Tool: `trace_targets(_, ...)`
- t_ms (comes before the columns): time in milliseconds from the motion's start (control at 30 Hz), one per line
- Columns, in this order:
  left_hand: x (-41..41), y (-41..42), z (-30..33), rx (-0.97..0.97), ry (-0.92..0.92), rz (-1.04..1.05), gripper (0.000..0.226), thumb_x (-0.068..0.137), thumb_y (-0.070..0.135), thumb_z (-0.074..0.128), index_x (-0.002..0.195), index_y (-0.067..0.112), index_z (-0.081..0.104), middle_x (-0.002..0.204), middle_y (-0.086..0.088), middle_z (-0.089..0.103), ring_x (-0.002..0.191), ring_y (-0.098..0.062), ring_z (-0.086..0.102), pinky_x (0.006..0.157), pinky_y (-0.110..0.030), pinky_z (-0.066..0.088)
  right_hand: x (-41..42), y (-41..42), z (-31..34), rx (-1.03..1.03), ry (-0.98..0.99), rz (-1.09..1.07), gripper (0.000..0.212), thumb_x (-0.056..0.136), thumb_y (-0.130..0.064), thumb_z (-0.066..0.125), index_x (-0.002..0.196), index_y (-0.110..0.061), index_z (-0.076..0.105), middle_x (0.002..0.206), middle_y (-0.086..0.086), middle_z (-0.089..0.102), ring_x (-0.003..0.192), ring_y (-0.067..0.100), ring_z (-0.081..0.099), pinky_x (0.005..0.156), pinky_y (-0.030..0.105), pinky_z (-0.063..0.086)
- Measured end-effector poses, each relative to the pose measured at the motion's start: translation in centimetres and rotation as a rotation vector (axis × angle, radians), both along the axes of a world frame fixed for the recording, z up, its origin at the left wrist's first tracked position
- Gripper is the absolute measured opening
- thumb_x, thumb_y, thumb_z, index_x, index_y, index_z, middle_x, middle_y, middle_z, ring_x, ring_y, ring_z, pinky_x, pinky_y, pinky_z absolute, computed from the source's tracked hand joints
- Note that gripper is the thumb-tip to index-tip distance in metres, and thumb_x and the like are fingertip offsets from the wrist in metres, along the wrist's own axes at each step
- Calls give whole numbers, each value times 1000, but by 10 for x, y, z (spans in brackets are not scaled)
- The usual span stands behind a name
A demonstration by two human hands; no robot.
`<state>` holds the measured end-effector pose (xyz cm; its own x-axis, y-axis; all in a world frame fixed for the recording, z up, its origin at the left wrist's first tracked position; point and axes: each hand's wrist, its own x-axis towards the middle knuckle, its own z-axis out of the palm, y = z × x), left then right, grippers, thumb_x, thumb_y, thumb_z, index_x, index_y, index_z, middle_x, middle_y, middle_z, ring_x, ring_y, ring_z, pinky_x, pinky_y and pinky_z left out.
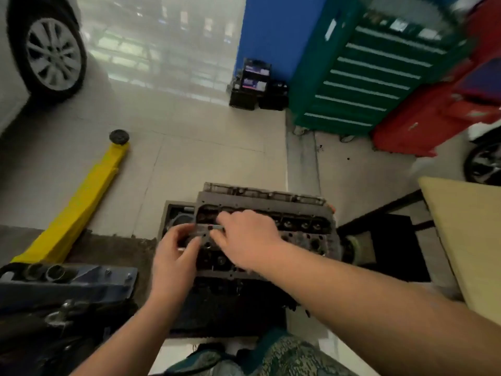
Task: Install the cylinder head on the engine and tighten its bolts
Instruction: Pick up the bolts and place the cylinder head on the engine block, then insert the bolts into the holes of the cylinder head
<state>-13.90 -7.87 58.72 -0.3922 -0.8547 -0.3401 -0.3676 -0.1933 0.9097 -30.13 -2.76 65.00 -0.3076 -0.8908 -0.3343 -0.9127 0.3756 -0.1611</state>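
Open floor (206,137) beyond head (271,210), plenty room there. Yellow jack (78,207) hems left, grey parts pile (59,289) near-left. Counter (466,240) crowds right, green toolbox (360,85) far right.

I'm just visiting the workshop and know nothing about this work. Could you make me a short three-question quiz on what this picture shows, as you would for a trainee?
1. True or false: both hands are over the left end of the cylinder head.
2. What colour is the tool chest with the drawers? A) green B) white C) black
3. Which hand, the left hand or the right hand, reaches across from the right side with its fingers on the thin metal bolt?

Key:
1. True.
2. A, green; a red cabinet stands beside it.
3. The right hand; the left hand's fingers come up to the bolt from below.
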Motion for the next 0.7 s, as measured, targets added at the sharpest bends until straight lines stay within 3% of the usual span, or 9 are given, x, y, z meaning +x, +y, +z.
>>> trace_targets(133,-50,18,42,-24,103,-250,22,99,28,70,110,47,67,109,17,72,96,2,68,82,-28,55,-20,106,11,30,-471,-413,49,91,-74,37,109,-36,61,103,-8,69,97,21,65,74,40,50)
trace_targets(233,-93,50,62,65,148,-464,22,100,19,69,104,40,74,107,9,76,91,-6,71,77,-25,54,-43,206,5,-30,-680,-786,30,97,-60,53,103,-35,67,95,-10,69,92,13,65,77,36,51)
trace_targets(400,-178,129,74,258,111,-760,22,102,14,64,99,29,79,97,-6,78,88,-23,74,80,-34,54,-78,377,-18,-286,-645,-1351,32,105,-33,60,87,-8,70,72,5,66,64,15,60,68,40,52)
trace_targets(500,-229,193,76,285,76,-879,21,102,14,63,101,27,79,100,-10,78,83,-22,74,74,-35,57,-98,476,-29,-385,-589,-1608,26,103,-32,60,92,-13,74,73,6,74,60,13,62,56,27,45)
trace_targets(600,-277,267,74,266,13,-1007,19,101,20,66,102,33,78,97,-8,78,81,-26,72,73,-39,58,-123,568,-48,-509,-540,-1827,20,102,-26,62,92,-14,74,73,5,75,65,18,64,65,32,46)
trace_targets(700,-325,348,71,297,-57,-1074,19,100,19,66,102,33,78,89,-11,75,72,-22,70,63,-33,56,-158,653,-67,-536,-418,-1943,16,102,-27,61,101,-17,73,85,2,75,80,23,69,69,33,50)
